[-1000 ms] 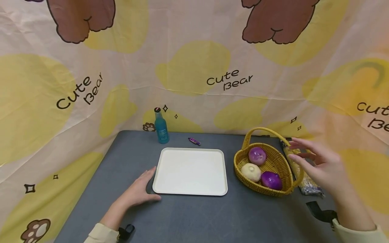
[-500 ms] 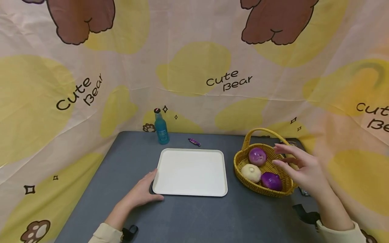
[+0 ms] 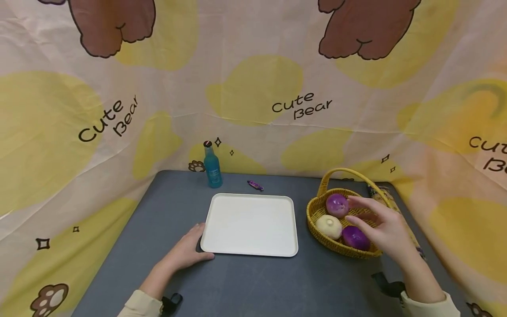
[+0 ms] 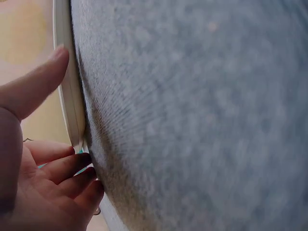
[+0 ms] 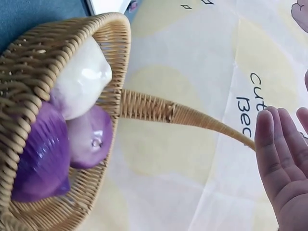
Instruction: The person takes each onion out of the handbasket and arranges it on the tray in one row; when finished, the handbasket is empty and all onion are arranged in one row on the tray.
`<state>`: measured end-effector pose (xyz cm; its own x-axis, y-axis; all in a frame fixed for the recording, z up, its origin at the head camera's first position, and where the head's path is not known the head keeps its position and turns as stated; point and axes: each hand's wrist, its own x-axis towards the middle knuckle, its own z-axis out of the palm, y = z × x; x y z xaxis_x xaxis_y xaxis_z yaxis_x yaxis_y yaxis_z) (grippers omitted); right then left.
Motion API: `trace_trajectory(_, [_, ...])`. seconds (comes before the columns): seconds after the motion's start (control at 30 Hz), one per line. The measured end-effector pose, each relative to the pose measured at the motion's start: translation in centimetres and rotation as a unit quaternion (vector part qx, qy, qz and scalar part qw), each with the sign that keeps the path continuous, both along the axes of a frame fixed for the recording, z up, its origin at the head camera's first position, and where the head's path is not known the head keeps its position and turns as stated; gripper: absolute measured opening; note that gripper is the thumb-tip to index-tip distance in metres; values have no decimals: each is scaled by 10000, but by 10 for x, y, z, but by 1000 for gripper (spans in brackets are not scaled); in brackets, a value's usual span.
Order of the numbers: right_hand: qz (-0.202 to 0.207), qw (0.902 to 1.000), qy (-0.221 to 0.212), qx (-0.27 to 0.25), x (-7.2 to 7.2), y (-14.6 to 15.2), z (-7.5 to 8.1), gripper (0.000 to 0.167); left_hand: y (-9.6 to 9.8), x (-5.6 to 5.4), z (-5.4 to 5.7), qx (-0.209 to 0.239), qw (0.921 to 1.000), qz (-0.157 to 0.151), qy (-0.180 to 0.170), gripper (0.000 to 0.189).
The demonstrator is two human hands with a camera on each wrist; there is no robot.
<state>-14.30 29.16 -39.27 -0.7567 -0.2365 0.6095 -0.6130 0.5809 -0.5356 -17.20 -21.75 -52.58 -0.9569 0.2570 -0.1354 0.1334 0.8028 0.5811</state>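
Observation:
My left hand (image 3: 186, 252) lies at the left front corner of a white rectangular tray (image 3: 250, 224), thumb along the front edge and fingers beside the left side. In the left wrist view the thumb overlaps the tray's rim (image 4: 67, 96); firm contact cannot be made out. Above the right side of a yellow wicker basket (image 3: 332, 247) hovers my right hand (image 3: 382, 226), fingers parted from the thumb and holding nothing. Inside the basket are a white onion (image 3: 328, 226), a light purple onion (image 3: 337, 205) and a dark purple onion (image 3: 355, 237).
Behind the tray stand a blue bottle (image 3: 213, 169) and a small purple-wrapped candy (image 3: 255, 185). The basket's handle (image 3: 348, 171) arches up beside my right hand. A long patterned packet (image 3: 386, 196) lies right of the basket, partly hidden. A printed cloth (image 3: 253, 149) hangs behind the table.
My right hand has moved left, from beyond the basket's right side to over the basket. My left hand stays by the tray corner, barely shifted. The onions, basket and tray rest where they were.

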Motion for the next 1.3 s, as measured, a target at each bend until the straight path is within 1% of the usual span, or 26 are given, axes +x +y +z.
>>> trace_trajectory(0.13, [-21, 10000, -43, -37, -2, -1, -7, 57, 3, 0, 1, -4, 10000, -12, -42, 104])
trace_trajectory(0.3, [25, 9998, -159, -106, -3, -4, -17, 58, 1, 2, -1, -73, 9999, 46, -115, 105])
trace_trajectory(0.4, [29, 9995, -293, -137, -2, -7, -22, 57, -1, 3, -3, -79, 9999, 58, -140, 107])
trace_trajectory(0.5, [-127, 9983, -561, -79, -1, -9, -25, 54, -2, 3, -5, -42, 9999, 62, -156, 109])
trace_trajectory(0.63, [-309, 9937, -1074, 35, -1, -8, -30, 48, -2, 2, -5, -30, 9998, 104, -150, 109])
trace_trajectory(0.67, [-302, 9924, -1190, 34, -2, -8, -32, 47, -2, 2, -5, -33, 9998, 111, -150, 108])
trace_trajectory(0.83, [-315, 9871, -1569, 78, -5, -6, -43, 45, -3, 2, -5, 28, 9999, 104, -110, 106])
trace_trajectory(0.93, [-270, 9807, -1936, -28, -5, -6, -47, 45, -2, 2, -5, 68, 9999, 96, -96, 105])
trace_trajectory(1.03, [-328, 9738, -2248, -100, -4, -5, -51, 45, -2, 3, -5, 81, 9999, 108, -93, 105])
trace_trajectory(1.2, [-473, 9681, -2459, -124, -7, -4, -59, 42, -2, 2, -4, 176, 9996, 178, -140, 106])
trace_trajectory(1.3, [-521, 9669, -2498, -67, -9, -4, -63, 42, -2, 2, -5, 255, 9993, 221, -162, 106])
